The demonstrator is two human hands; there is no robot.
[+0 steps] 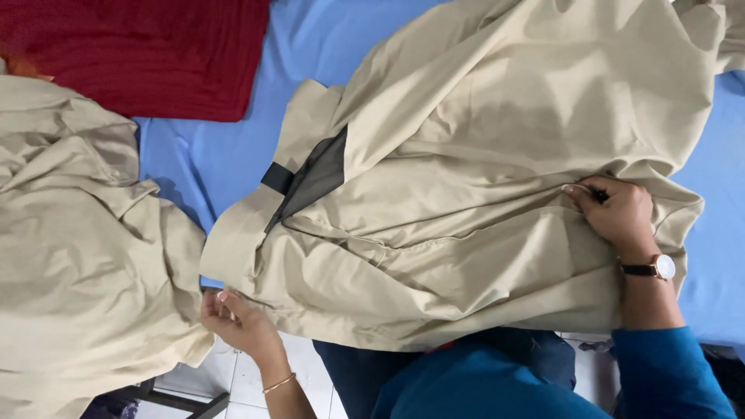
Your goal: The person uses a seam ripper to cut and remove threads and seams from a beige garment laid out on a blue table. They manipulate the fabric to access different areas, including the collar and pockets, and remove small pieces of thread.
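A beige garment (466, 194), probably trousers or a work jacket, is spread across a surface covered with a blue sheet (209, 155); whether this surface is a bed or a bench cannot be told. The waistband or hem end of the garment, where a dark mesh patch (314, 174) and a small black loop (277, 178) are seen, is turned toward the left. The left hand (237, 322) is closed on the lower left edge of the garment, near the border of the sheet. The right hand (617, 217), with a wristwatch (660, 268) on the wrist, is pinched on a fold of the fabric at the right side, and a small dark object between its fingers cannot be identified. The cloth is held stretched between both hands, but many wrinkles remain, so the smoothing seems only partly done and no neat fold is made yet. A second beige garment (77, 256) lies crumpled at the left, apparently not handled. A red cloth (147, 54) is seen at the top left.
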